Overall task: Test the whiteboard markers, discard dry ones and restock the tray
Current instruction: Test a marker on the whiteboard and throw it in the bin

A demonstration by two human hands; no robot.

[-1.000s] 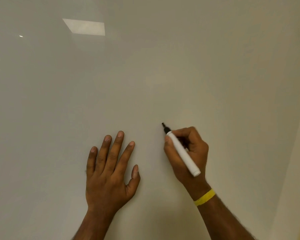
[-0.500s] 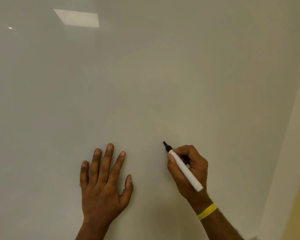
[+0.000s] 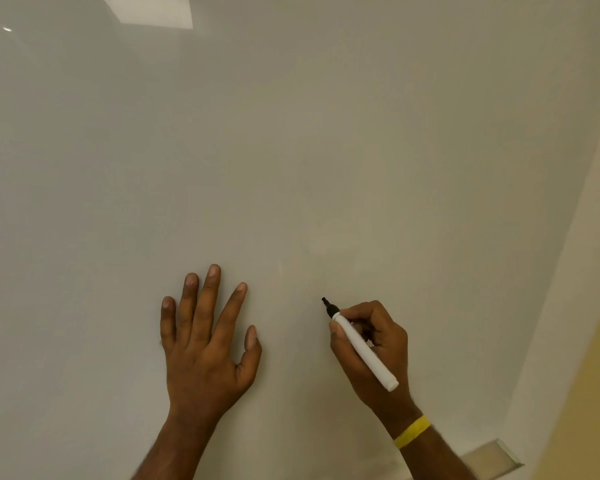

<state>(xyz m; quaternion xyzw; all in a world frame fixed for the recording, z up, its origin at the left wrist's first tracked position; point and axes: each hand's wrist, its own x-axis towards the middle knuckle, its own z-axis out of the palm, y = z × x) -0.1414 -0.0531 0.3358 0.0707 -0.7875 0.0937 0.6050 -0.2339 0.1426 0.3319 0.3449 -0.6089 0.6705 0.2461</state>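
A blank whiteboard (image 3: 291,150) fills the view. My left hand (image 3: 207,344) lies flat on it with the fingers spread and holds nothing. My right hand (image 3: 373,351), with a yellow band at the wrist, grips a white marker (image 3: 364,351) like a pen. The marker is uncapped, and its black tip points up and left at the board. I see no ink line on the board around the tip.
The end of a metal tray (image 3: 492,459) shows at the bottom right, under the board's lower edge. The board's right edge meets a pale wall strip (image 3: 568,306), then a yellow wall (image 3: 596,410). A ceiling light reflects at the top left.
Both hands sit lower in the view than a second ago, and the tray end has come into sight. The grip on the marker is the same.
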